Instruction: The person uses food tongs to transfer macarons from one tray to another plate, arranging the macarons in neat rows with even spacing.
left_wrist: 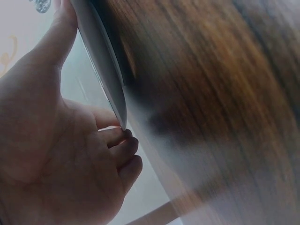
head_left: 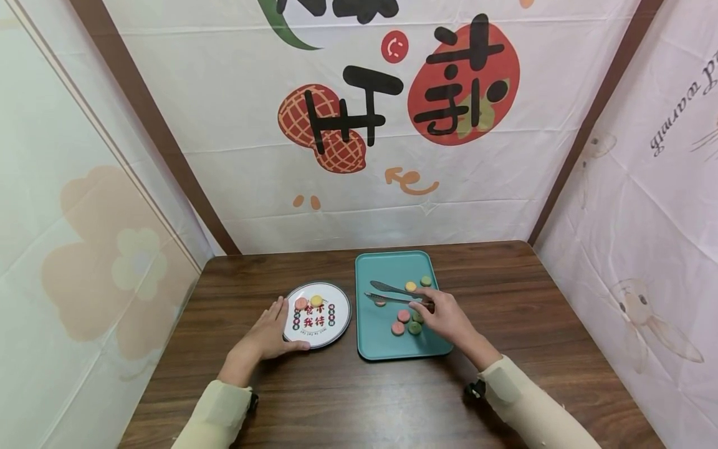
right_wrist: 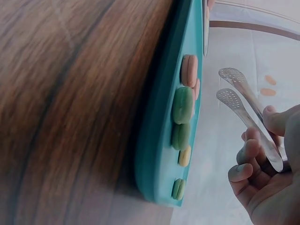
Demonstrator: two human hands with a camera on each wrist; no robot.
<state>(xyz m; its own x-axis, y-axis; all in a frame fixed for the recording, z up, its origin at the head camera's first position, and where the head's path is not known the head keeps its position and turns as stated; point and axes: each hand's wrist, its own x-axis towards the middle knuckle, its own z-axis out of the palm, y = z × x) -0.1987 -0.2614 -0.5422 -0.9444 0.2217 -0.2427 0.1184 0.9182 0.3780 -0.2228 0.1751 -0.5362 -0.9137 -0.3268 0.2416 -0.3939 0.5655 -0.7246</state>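
My right hand [head_left: 443, 315] holds metal tongs [right_wrist: 253, 110] over the teal tray [head_left: 373, 343]. The perforated tips stand apart with nothing between them, pointing left. Below them on the tray lie a pink macaron [head_left: 380, 304], a yellow macaron [head_left: 411, 286], a green macaron [head_left: 426, 281] and several more pink and green ones. My left hand [head_left: 263, 333] holds the left edge of a round white plate [head_left: 336, 327], thumb at its near rim and fingers [left_wrist: 123, 149] curled by the edge. A pink macaron [head_left: 301, 304] and a yellow macaron [head_left: 316, 301] sit side by side on the plate.
Plate and tray stand side by side on a dark wooden table [head_left: 381, 399], a narrow strip of wood between them. Behind the table hangs a printed white cloth [head_left: 235, 181]. More cloth hangs at both sides.
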